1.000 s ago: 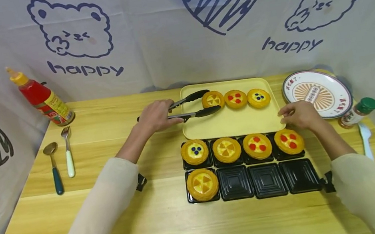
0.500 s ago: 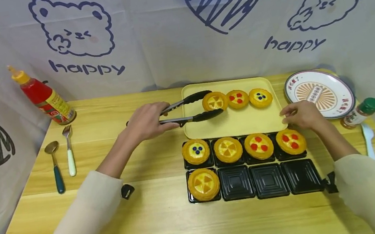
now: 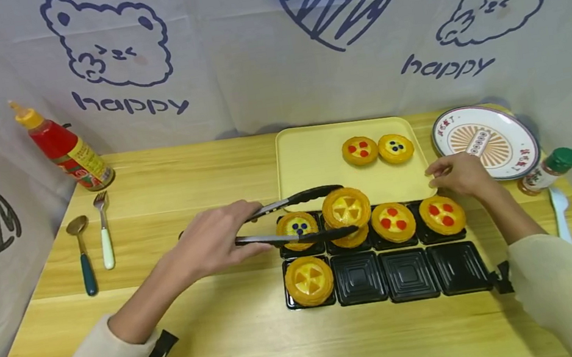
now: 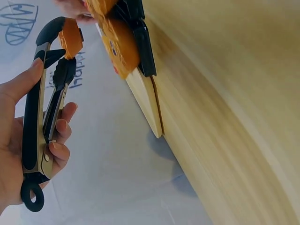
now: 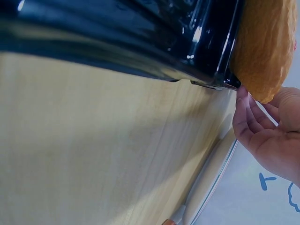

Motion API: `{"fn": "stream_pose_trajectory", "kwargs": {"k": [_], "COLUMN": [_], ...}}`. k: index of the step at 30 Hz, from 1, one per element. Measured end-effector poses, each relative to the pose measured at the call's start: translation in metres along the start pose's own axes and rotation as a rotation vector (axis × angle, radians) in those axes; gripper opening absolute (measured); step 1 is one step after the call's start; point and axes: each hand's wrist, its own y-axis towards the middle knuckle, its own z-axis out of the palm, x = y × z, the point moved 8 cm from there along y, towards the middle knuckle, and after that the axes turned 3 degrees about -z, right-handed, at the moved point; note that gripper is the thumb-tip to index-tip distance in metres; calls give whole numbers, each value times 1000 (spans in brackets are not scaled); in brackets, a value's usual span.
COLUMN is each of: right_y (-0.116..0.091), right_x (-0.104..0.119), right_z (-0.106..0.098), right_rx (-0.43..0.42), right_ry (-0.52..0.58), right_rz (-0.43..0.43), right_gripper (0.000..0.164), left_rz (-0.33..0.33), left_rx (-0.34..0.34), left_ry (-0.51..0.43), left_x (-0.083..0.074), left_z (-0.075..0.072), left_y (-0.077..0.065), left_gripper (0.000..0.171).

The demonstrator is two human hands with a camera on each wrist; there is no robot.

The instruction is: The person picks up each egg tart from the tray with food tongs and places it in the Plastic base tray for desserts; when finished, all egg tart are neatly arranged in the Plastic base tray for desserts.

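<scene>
Beside the boxes [image 3: 358, 279], five filled, your left hand [image 3: 217, 238] grips tongs [image 3: 316, 193] with one tart [image 3: 346, 207]; your right hand [image 3: 460, 175], a tray [image 3: 311, 162] with two left.

Well left of the left hand [image 3: 219, 238] stands a red sauce bottle [image 3: 72, 150]; a teal-handled spoon [image 3: 86, 261] and pale-handled fork [image 3: 106, 245] lie nearer. Just beyond the right hand [image 3: 460, 174]: a patterned plate [image 3: 515, 138]. To its right, a green-capped shaker [image 3: 547, 171].

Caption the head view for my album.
Left hand holding a tart in tongs above black trays, right hand at the yellow tray.
</scene>
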Motion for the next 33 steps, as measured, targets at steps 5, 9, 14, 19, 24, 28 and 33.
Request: {"fn": "stream_pose_trajectory", "kwargs": {"k": [5,9,14,19,24,28,33], "right_y": [0,1,2,2,2,0,0], "right_x": [-1,-3,-2,0,1,1,-1], "right_z": [1,0,-1,0,0,1,2], "right_rx": [13,13,1,-1,5,9,11], "right_ry": [-2,-9,-5,-7,-3,-4,1], "right_rz": [13,14,11,5,3,11,14], "right_gripper": [28,29,28,29,29,29,29], "left_rz": [100,167,209,205,200,193,171], "left_rx": [-3,19,81,106,114,118,113], "left_ry": [6,28,49,72,90,92,60], "left_x": [-18,-33,-43,-44,-44,-44,-43], "left_z": [1,6,20,31,37,38,30], "left_y": [-21,-33,-39,-37,-34,-33,-35], "left_gripper": [62,63,65,62,61,62,66]}}
